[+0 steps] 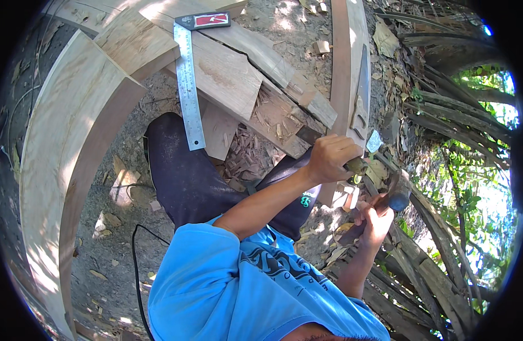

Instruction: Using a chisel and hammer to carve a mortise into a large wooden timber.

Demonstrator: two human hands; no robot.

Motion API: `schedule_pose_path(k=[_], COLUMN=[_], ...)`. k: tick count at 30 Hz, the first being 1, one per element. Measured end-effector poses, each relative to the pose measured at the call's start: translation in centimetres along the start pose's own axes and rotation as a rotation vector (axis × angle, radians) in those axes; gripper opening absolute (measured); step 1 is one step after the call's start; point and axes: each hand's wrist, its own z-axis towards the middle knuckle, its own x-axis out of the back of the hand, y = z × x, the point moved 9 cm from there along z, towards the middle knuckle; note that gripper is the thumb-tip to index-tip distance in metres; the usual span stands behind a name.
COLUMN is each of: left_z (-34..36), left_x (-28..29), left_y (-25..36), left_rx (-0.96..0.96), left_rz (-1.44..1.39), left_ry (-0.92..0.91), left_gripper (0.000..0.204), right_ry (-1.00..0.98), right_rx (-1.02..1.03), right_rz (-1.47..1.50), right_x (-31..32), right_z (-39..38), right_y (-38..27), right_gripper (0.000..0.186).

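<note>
My left hand (pixel 332 156) is wrapped round the handle of a wide chisel (pixel 310 136), whose blade lies at a roughly cut recess (pixel 273 116) with loose chips in a pale timber beam (pixel 227 68). To the right and lower, my right hand (pixel 374 219) grips a wooden mallet (pixel 398 190) with a dark end, held beside the chisel handle's end. A steel try square (pixel 189 91) with a dark and red stock rests across the beam, left of the recess. The chisel's cutting edge is too small to make out clearly.
Curved plank (pixel 57 165) and wood block (pixel 131 42) at left. A long board (pixel 341 62) runs at right with a handsaw (pixel 361 113) on it. Black cable (pixel 135 267) lies on the dirt by shavings (pixel 250 153). Split slats and branches (pixel 443 238) crowd the right side.
</note>
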Motion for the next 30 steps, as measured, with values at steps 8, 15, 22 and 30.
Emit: schedule_pose_path(k=[8, 15, 22, 30], left_z=[0.9, 1.0, 0.9, 0.5], left_x=[1.2, 1.4, 2.3, 1.8], left_y=[-1.7, -1.6, -1.9, -1.4], left_rx=[0.063, 0.067, 0.077, 0.048], left_rz=[-0.082, -0.074, -0.113, -0.121], left_ry=[0.094, 0.114, 0.123, 0.122], left_gripper=[0.027, 0.027, 0.026, 0.022], right_ry=[0.103, 0.075, 0.034, -0.133], right_rx=[0.089, 0.529, 0.834, 1.093], right_rz=[-0.039, -0.105, -0.026, -1.446], right_x=[0.4, -0.5, 0.5, -1.2], right_z=[0.5, -0.9, -1.7, 1.7], right_y=[-5.2, -15.7, -20.5, -2.0], right_gripper=[0.022, 0.023, 0.020, 0.014])
